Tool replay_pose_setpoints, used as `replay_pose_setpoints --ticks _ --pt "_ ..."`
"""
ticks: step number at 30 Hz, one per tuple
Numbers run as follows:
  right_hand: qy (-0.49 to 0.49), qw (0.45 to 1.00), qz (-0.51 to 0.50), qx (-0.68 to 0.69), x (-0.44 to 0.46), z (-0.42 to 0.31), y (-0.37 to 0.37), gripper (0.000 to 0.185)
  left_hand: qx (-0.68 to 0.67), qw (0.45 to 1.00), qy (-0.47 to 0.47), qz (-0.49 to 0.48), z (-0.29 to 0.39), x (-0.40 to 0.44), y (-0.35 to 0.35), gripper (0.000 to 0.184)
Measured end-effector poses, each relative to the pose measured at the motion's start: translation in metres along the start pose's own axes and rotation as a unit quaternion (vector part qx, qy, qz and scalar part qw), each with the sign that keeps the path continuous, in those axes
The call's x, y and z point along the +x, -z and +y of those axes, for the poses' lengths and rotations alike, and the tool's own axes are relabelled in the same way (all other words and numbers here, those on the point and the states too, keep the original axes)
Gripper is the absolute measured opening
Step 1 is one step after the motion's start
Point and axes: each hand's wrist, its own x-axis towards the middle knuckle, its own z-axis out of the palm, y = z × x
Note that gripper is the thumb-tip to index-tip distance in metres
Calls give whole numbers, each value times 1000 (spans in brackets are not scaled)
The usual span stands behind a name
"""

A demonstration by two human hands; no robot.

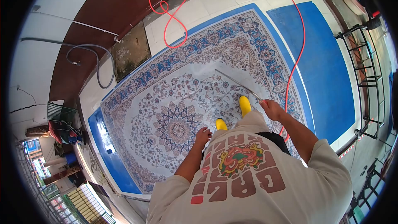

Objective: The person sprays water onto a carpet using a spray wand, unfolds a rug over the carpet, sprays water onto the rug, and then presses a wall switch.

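Wand (238, 82) slants toward rug (145, 93)'s far edge, butt hidden in clenched right fingers (267, 106), left fingers (205, 133) half-curled, empty.

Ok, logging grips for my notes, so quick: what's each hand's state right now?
Left hand: open, loosely curled, nothing visible in it.
Right hand: closed, holding the thin wand.

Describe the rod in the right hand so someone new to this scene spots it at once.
Find the big patterned rug, then the yellow boots upon it. Just beyond the boots, a thin rod slants from the right hand out over the rug. Unlike the looping red hose nearby, it is greyish and only slightly bent.
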Motion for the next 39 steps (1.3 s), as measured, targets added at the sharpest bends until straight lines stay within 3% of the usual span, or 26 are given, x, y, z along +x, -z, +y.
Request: replay_pose_setpoints --ticks 8,13,15,18,20,21,22,23,24,25,27,28,29,33,39 --pt "32 999 31 -5 0 -68 -46 58 -27 998 -59 7 -23 12 69 44" --pt "64 993 92 24 19 -59 -82 54 -15 998 -31 44 -89 23 131 41" --pt "57 990 123 37 3 -67 -89 52 -13 998 32 44 -124 34 151 29" --pt "31 989 141 31 -34 -60 -94 51 71 996 41 -26 -177 53 175 20" --pt "9 988 152 28 -61 -40 -99 50 -16 985 149 -87 -203 70 178 20" --pt "-1 988 150 24 -76 -29 -102 50 -6 983 153 -98 -199 66 170 20" --pt "-11 988 153 31 -92 -17 -106 50 130 979 121 -103 -189 55 160 21" --pt "-21 987 157 30 -108 -5 -110 50 261 956 84 -106 -181 52 153 21" --pt "-49 986 156 24 -123 7 -112 49 266 954 84 -113 -170 55 146 21" --pt "-76 985 154 19 -136 21 -113 49 416 900 -29 -125 -156 60 140 20" --pt "-116 981 153 32 -161 58 -119 49 662 693 -251 -136 -129 69 124 20" --pt "-150 977 147 46 -171 71 -119 49 414 893 -145 -103 -116 67 110 23" --pt "-158 975 150 48 -180 74 -115 49 121 991 -17 -57 -98 63 94 27" --pt "-196 971 138 -6 -199 70 -88 50 80 995 -42 -48 -19 74 56 42" --pt "-166 972 166 6 -153 87 -42 46 90 993 -63 -34 49 75 14 40"
